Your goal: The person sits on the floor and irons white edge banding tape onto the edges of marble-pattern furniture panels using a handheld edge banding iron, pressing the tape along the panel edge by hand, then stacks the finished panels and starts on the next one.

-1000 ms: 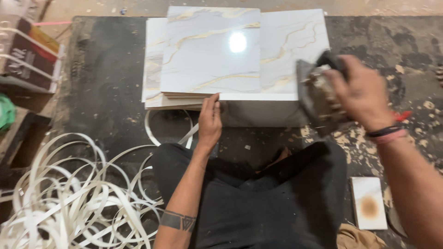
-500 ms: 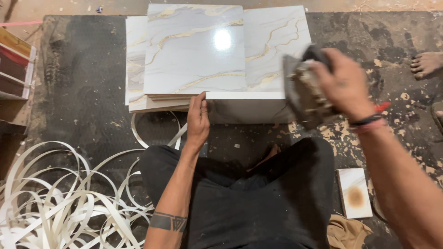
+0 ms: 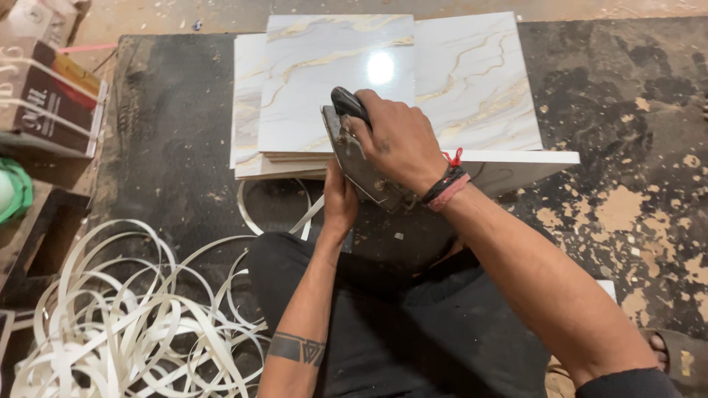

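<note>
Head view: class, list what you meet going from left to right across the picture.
Green object at the edge → dark boxes → pile of white strips → left hand → right hand gripping a metal iron → marble-patterned panels → flecked black floor mat.

workshop: stacked marble-look panels (image 3: pixel 472 81), edge-banding coils (image 3: pixel 125 317)

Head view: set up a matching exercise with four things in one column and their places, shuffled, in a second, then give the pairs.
Things:
1. clothes iron
2. white edge strips
3. marbled boards
4. left hand

Places:
A. stacked at the far side of the dark mat
B. gripped in the right hand at the stack's near edge
C. heaped in loose coils at lower left
D. pressed against the stack's front edge, under the iron

Pairs: 1-B, 2-C, 3-A, 4-D
</note>
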`<state>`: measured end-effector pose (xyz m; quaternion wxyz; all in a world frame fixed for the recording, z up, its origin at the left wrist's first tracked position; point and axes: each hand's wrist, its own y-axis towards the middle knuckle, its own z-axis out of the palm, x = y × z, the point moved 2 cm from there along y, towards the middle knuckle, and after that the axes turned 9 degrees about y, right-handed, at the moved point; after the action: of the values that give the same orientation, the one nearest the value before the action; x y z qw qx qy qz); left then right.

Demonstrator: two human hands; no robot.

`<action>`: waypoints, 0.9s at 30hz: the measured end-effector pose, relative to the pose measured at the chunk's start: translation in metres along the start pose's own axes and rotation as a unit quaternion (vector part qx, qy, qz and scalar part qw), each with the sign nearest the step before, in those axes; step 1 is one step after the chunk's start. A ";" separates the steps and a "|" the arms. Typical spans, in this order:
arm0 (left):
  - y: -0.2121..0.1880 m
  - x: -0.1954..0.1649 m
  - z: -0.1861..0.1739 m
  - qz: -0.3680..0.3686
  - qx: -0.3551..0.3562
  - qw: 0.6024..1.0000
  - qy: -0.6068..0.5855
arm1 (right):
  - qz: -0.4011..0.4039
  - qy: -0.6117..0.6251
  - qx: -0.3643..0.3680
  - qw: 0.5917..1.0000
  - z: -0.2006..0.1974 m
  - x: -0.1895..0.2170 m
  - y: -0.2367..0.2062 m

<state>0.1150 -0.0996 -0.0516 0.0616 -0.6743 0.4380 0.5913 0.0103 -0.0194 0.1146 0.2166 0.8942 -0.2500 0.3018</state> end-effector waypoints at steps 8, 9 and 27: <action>0.002 0.006 0.006 -0.018 0.003 0.996 0.089 | 0.018 -0.011 -0.042 0.999 -0.086 -0.072 -0.053; 0.001 0.006 0.005 -0.027 0.005 0.996 0.082 | 0.089 -0.041 -0.035 0.995 -0.101 -0.090 -0.064; -0.006 0.051 0.001 -0.066 0.042 0.996 0.045 | 0.451 -0.028 -0.068 0.889 -0.149 -0.306 -0.306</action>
<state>0.1139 -0.1217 -0.0976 0.1088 -0.7247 0.4196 0.5357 -0.0897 0.3965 -0.0477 0.1098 0.6762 -0.6524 0.3243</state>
